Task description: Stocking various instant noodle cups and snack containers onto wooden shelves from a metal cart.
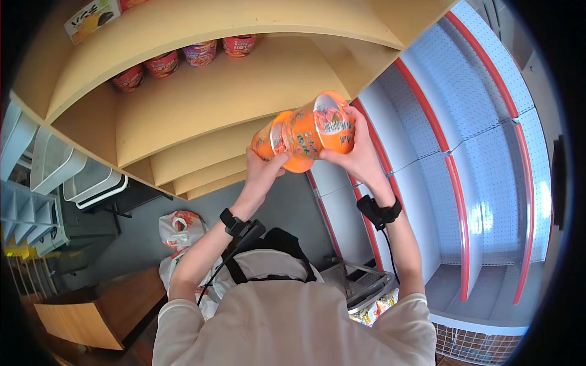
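My left hand [264, 171] grips an orange instant-noodle tub [264, 139] by its side, with the thumb toward its rim. A second orange tub [307, 135] is held in my right hand [359, 153], fingers around its far end and thumb on its near side. Both tubs are tilted and lie end to end in front of the wooden shelf unit [256, 103]; whether they touch or are joined is hard to tell. On an upper shelf stand red noodle tubs [164, 65] and a purple tub [200, 53] in a row.
White metal shelves [414, 123] with red edge strips rise at the right, a wire basket [476, 343] below. White plastic bins [57, 160] stand at the left. Plastic bags [181, 231], a brown wooden box [78, 325] and a grey folding stool [366, 286] are on the floor.
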A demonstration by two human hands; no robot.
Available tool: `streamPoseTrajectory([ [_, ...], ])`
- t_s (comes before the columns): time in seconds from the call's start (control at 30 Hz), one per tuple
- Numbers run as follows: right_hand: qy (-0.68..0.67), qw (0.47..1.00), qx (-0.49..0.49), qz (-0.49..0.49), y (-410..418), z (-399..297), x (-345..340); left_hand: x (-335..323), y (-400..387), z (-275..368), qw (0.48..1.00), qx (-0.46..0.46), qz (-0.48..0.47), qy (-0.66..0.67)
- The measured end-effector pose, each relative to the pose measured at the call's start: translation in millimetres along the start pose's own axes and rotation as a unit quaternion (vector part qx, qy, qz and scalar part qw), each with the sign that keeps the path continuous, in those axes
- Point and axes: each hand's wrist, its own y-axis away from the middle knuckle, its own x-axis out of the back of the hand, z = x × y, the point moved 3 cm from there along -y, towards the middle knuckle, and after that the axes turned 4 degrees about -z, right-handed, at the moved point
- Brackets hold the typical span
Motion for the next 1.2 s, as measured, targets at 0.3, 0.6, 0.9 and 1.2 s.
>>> streamPoseTrajectory([
  [0.3,-0.08,0.993,-0.037,-0.079,-119.7,34.6,5.5,13.8,-69.9,12.8,0.999,0.017,0.008,0.035],
  [0.6,-0.044,0.985,0.04,-0.165,-302.0,137.7,-12.5,30.2,-110.8,26.3,0.96,-0.115,0.055,-0.248],
  [0.9,0.015,0.98,0.065,-0.19,-437.0,215.3,-44.0,21.5,-106.1,41.1,0.924,-0.061,0.091,-0.366],
  [1.2,0.118,0.975,0.125,-0.141,-507.6,212.9,-97.1,19.5,-102.4,62.6,0.902,-0.112,0.124,-0.398],
])
